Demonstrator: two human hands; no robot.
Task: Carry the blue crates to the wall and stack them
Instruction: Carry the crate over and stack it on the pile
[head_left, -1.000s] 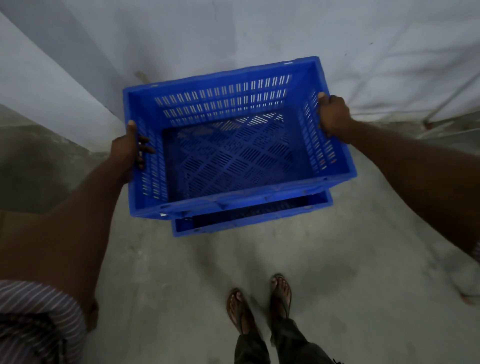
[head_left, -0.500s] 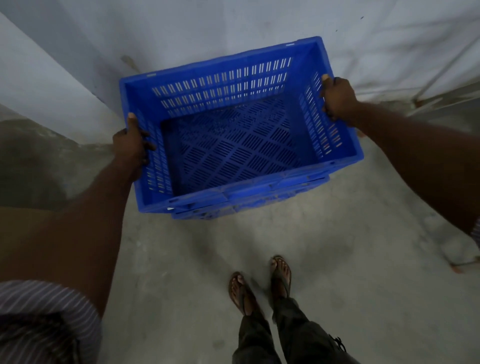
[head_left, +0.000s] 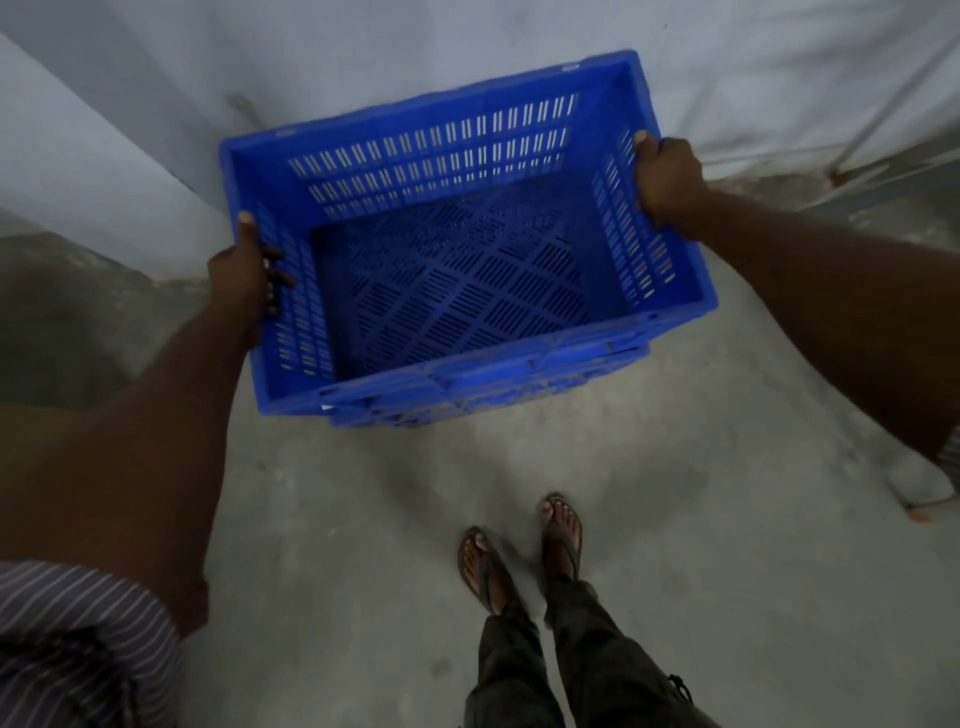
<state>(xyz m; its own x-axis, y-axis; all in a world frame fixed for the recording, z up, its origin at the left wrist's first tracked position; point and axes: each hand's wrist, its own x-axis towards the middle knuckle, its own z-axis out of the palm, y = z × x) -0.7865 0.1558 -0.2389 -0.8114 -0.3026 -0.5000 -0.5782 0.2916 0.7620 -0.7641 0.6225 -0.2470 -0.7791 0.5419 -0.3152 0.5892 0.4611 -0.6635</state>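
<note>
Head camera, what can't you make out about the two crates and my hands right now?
- Lower crate: head view, the held crate covers all but its near edge; whether they touch is unclear.
- Right hand: head view, its back hides the fingers on the crate's side.
- Wall foot: head view, the stretch behind the held crate is hidden.

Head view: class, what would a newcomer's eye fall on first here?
The bright blue crate fills the centre, empty, near the pale wall. A left hand and a right hand grip its opposite side rims, and the edge of a second blue crate shows beneath its near side. Below, two sandalled feet stand on the grey floor.
</note>
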